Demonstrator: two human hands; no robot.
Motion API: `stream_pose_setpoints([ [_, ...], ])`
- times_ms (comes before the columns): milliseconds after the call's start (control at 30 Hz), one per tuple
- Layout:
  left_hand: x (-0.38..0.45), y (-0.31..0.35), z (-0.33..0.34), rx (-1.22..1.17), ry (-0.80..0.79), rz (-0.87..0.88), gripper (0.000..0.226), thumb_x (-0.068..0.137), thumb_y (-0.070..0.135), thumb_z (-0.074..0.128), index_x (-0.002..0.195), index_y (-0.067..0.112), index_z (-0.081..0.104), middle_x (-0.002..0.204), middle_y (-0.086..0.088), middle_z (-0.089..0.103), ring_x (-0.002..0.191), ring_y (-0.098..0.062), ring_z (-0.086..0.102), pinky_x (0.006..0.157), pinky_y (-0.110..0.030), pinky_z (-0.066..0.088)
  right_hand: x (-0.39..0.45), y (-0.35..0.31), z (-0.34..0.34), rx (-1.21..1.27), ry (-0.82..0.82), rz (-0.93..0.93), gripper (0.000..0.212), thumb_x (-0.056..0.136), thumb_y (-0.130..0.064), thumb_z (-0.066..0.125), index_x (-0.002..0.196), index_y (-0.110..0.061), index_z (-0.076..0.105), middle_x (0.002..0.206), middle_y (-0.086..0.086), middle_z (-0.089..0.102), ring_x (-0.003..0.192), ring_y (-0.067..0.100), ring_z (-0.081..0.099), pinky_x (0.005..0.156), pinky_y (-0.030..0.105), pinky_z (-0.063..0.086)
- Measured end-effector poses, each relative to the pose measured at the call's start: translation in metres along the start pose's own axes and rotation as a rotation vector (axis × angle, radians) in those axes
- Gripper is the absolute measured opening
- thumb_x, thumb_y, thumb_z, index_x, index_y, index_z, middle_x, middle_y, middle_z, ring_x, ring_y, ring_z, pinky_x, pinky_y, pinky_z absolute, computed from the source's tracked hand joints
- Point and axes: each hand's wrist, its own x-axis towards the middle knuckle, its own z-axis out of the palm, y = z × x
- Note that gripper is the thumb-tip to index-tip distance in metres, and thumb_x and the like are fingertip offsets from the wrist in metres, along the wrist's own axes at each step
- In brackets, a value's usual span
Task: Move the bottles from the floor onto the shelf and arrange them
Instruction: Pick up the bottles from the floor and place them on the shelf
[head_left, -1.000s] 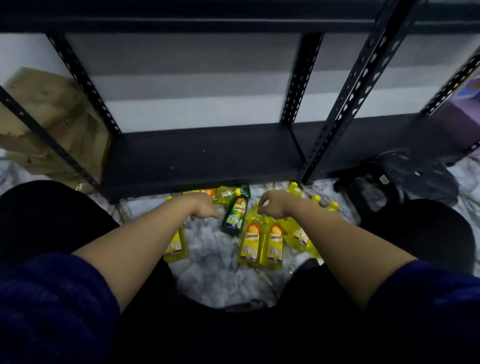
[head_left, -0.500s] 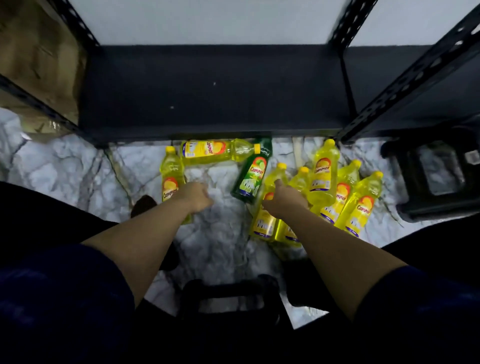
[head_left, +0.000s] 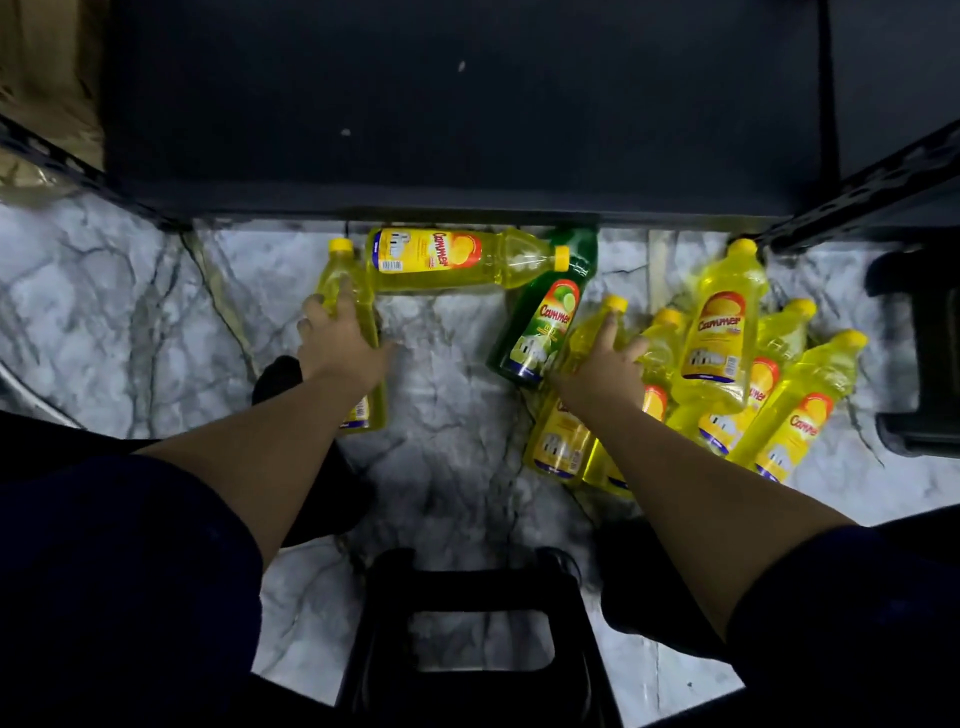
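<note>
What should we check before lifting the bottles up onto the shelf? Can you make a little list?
1. Left hand grips its yellow bottle: ok, fingers lie round it.
2. Right hand grips a bottle: cannot tell, fingers only reach its neck.
3. Shelf has bare space: ok.
4. Caps on: ok where visible.
5. Green bottle out of the way: not ok, it lies right beside the right hand.
</note>
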Motion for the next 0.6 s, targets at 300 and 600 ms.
stream_pose_setpoints([
  [300, 0.031, -0.002, 0.01, -0.234, -0.087, -0.15, 0.123, 0.083, 0.035, 0.082, 0.154, 0.055, -0.017, 0.153, -0.023, 0.028, 0.127, -0.054, 0.048, 0.103, -0.062, 0.046, 0.007, -0.007, 0.016, 0.013, -0.052, -0.087, 0.141, 0.082, -0.042, 0.085, 0.154, -0.038, -0.036, 0.167, 0.03, -0.01, 0.117, 0.047, 0.064, 0.072, 0.038, 0.058],
  [600, -0.006, 0.005, 0.014, -0.296, -0.031, -0.122, 0.111, 0.091, 0.031, 0.074, 0.158, 0.048, -0.013, 0.147, -0.024, 0.031, 0.122, -0.05, 0.051, 0.102, -0.057, 0.046, -0.006, 0.002, 0.012, 0.151, 0.037, -0.173, 0.132, 0.084, -0.04, 0.083, 0.159, -0.038, -0.026, 0.167, 0.029, -0.002, 0.113, 0.048, 0.065, 0.079, 0.041, 0.057],
])
